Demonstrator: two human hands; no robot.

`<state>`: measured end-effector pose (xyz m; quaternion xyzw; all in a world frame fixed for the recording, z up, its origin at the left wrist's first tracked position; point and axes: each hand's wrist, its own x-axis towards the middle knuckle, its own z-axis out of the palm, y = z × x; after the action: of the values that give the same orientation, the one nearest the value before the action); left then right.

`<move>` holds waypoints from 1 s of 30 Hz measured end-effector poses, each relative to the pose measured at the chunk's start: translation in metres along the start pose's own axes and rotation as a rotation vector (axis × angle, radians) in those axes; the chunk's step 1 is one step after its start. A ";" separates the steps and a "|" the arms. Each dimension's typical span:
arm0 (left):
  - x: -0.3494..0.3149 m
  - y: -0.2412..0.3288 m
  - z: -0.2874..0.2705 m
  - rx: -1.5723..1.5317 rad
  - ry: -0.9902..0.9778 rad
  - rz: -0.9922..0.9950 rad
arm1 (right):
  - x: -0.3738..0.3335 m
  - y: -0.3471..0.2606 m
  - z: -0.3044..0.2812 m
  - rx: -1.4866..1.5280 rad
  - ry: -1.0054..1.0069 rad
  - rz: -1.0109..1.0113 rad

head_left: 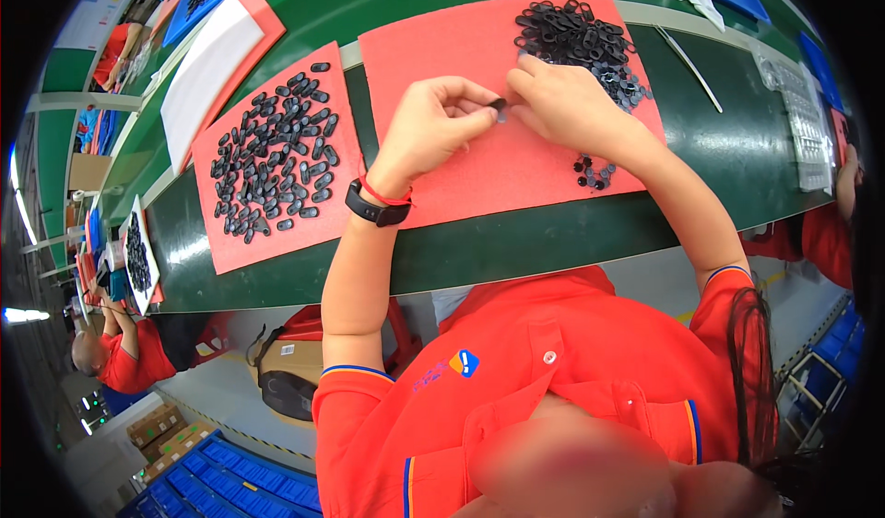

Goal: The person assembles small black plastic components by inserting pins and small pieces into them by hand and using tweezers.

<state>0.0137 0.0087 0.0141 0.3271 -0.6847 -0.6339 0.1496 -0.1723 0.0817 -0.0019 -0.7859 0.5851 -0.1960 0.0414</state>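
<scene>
My left hand [441, 123], with a dark band on its wrist, pinches a small black oval piece [500, 105] between thumb and fingers above the middle pink mat [442, 48]. Close beside it, my right hand [564, 103] has its fingers bent together; whatever they hold is hidden. Beyond the right hand lies a heap of black oval rings [573, 31]. Small grey discs [622, 85] spill from its near side, partly behind the right hand. Small round black pieces [590, 172] lie below the right forearm, near the mat's front edge.
Many black oval pieces [277, 149] cover a second pink mat [226, 255] on the left. White and pink foam sheets [212, 76] lie behind it. A thin metal tool [690, 68] and a clear plastic tray [804, 126] are to the right. Other people sit at both sides.
</scene>
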 end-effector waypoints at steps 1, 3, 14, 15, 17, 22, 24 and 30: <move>0.001 -0.002 0.004 -0.003 -0.003 -0.001 | -0.003 0.002 -0.002 -0.001 -0.003 0.003; 0.004 -0.009 0.012 0.049 -0.050 0.027 | -0.008 0.005 -0.006 0.207 0.000 0.019; 0.011 -0.018 0.033 -0.146 0.192 0.071 | -0.024 -0.002 -0.020 0.975 -0.075 0.490; 0.011 -0.018 0.036 -0.157 0.216 0.100 | -0.024 -0.002 -0.017 1.021 -0.068 0.537; 0.011 -0.016 0.039 -0.162 0.234 0.133 | -0.025 -0.001 -0.010 1.056 -0.033 0.526; 0.009 -0.015 0.047 -0.168 0.246 0.128 | -0.027 -0.002 -0.008 0.943 -0.009 0.527; 0.007 -0.013 0.046 -0.209 0.267 0.097 | -0.026 -0.008 -0.015 0.839 0.011 0.513; 0.005 -0.002 0.028 -0.164 0.372 0.163 | -0.033 0.001 -0.017 0.386 0.217 0.329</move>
<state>-0.0069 0.0267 0.0066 0.3687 -0.6155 -0.6020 0.3505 -0.1871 0.1150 0.0046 -0.6324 0.6575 -0.3775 0.1589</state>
